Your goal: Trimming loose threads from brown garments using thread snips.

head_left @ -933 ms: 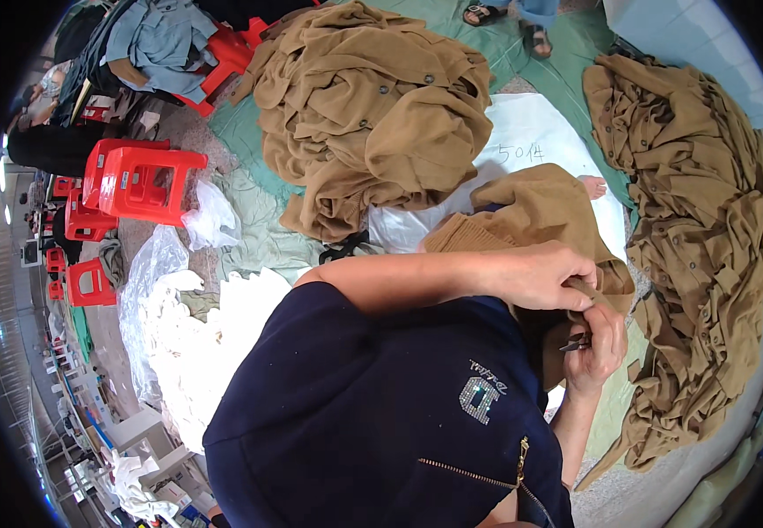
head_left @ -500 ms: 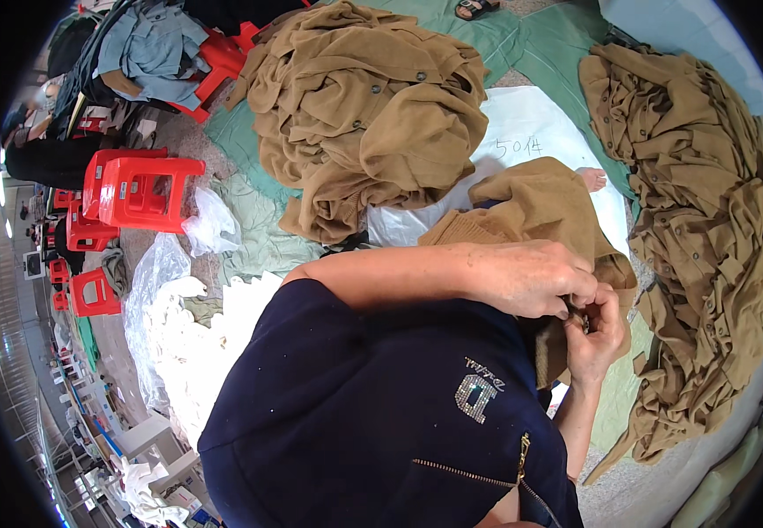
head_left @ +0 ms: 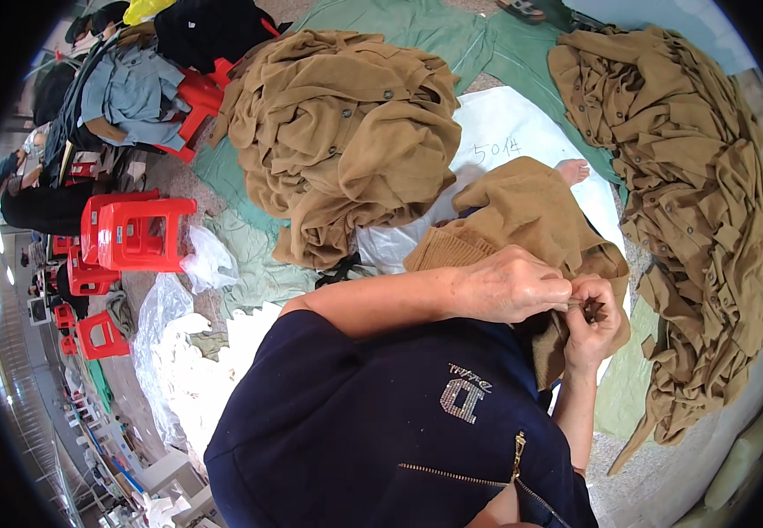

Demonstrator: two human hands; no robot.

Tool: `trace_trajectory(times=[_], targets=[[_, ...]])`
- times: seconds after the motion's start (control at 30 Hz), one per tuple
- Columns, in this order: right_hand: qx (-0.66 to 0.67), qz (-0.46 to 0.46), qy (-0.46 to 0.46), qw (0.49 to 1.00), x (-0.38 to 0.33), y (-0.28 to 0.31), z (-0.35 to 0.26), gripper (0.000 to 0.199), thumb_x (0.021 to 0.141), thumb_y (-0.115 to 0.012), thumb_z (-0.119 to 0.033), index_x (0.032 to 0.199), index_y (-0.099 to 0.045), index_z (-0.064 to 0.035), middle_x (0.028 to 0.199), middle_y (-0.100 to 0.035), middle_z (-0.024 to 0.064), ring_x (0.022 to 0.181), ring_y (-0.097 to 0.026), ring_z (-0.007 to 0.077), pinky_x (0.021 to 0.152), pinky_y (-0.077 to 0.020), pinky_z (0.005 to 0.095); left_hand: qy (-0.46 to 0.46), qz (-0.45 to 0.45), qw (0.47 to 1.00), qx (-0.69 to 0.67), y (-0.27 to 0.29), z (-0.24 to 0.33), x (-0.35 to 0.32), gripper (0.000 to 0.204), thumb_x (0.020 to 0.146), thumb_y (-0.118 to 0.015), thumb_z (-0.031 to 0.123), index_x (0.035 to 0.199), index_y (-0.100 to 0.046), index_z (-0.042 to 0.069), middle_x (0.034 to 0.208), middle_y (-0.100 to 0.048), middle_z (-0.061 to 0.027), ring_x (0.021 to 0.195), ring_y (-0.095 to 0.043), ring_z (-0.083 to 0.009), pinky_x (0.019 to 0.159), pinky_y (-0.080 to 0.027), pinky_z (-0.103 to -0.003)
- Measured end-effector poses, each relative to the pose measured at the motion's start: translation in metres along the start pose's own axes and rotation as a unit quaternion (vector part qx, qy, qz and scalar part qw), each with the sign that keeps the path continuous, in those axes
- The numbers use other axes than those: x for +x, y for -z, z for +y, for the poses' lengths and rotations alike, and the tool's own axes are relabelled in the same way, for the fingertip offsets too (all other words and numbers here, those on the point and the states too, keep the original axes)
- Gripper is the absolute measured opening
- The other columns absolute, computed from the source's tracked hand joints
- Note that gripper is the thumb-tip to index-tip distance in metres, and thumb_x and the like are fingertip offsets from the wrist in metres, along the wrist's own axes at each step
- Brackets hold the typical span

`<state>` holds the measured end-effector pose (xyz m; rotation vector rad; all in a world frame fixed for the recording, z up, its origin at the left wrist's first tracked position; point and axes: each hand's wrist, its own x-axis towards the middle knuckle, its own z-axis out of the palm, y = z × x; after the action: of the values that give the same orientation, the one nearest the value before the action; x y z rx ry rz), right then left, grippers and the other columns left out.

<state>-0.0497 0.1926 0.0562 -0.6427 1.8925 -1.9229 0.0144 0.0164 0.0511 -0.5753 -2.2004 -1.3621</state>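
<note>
A brown knit cardigan (head_left: 535,207) lies bunched over my lap, its ribbed hem turned to the left. Across my body reaches my left hand (head_left: 511,286), thumb and fingers pinched together on a small fold of the cloth. Right beside it, my right hand (head_left: 594,319) has its fingers curled, thumb against forefinger, on the same bit of cardigan. The fingertips of both hands almost touch. Exactly what sits between them is too small to make out. Part of the cardigan below the hands is hidden by them.
Ahead is a large heap of brown buttoned knitwear (head_left: 346,132); another long heap (head_left: 689,202) lies on the right. White sheeting (head_left: 504,123) and green cloth (head_left: 416,35) cover the floor. Red stools (head_left: 139,233), a clear plastic bag (head_left: 210,260) and white fabric (head_left: 205,352) are leftward.
Both hands stay together at the cardigan, with the left fingers shifted slightly and the right fingers more curled. The whole view has tilted a little, so the heaps appear further left.
</note>
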Motion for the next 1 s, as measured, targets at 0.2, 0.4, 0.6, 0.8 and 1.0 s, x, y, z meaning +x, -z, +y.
trace_trajectory(times=[0.2,0.4,0.6,0.8,1.0], targets=[[-0.149,0.033,0.137,0.979,0.001,-0.003,0.002,0.023,0.066,-0.055,0.015,0.082,-0.051,-0.0012,0.08,-0.054,0.0063,0.069,-0.047,0.0133,0.062,-0.0378,0.024,0.014,0.019,1.0,-0.015,-0.005,-0.003,0.004,0.015,0.08,-0.066,0.003,0.078,-0.051,0.002,0.066,-0.055,-0.012,0.061,-0.06,-0.0316,0.052,-0.047,-0.041],[-0.161,0.027,0.147,0.976,0.002,0.002,0.001,0.022,0.064,-0.056,0.014,0.079,-0.052,-0.0012,0.08,-0.057,0.0083,0.068,-0.049,0.0146,0.06,-0.0394,0.025,0.21,-0.108,0.972,0.011,0.008,0.005,0.013,0.015,0.083,-0.068,0.01,0.092,-0.058,0.004,0.079,-0.063,-0.012,0.071,-0.065,-0.0315,0.059,-0.048,-0.039],[-0.186,0.012,0.126,0.974,0.001,0.001,-0.001,0.021,0.064,-0.055,0.014,0.079,-0.051,-0.0009,0.078,-0.055,0.0069,0.067,-0.049,0.0134,0.06,-0.039,0.0237,0.049,-0.104,0.987,0.111,0.009,-0.007,0.007,0.023,0.081,-0.07,0.017,0.075,-0.051,0.005,0.069,-0.057,-0.0112,0.066,-0.063,-0.0298,0.058,-0.049,-0.04],[-0.04,0.052,-0.064,0.996,0.003,0.002,0.004,0.016,0.071,-0.057,0.011,0.079,-0.053,-0.0022,0.078,-0.055,-0.0024,0.069,-0.046,0.0047,0.062,-0.0364,0.0196,-0.038,-0.072,0.981,0.177,0.002,-0.023,0.005,0.029,0.08,-0.071,0.02,0.071,-0.048,0.005,0.067,-0.052,-0.009,0.061,-0.059,-0.026,0.053,-0.048,-0.038],[0.069,0.018,-0.135,0.988,-0.001,0.008,0.015,0.015,0.072,-0.062,0.006,0.079,-0.055,-0.0052,0.077,-0.055,-0.0052,0.066,-0.043,0.0021,0.059,-0.0325,0.0181,-0.017,-0.139,0.986,0.086,0.006,-0.028,0.004,0.033,0.085,-0.07,0.024,0.072,-0.046,0.005,0.067,-0.05,-0.0094,0.061,-0.057,-0.0277,0.054,-0.046,-0.039]])
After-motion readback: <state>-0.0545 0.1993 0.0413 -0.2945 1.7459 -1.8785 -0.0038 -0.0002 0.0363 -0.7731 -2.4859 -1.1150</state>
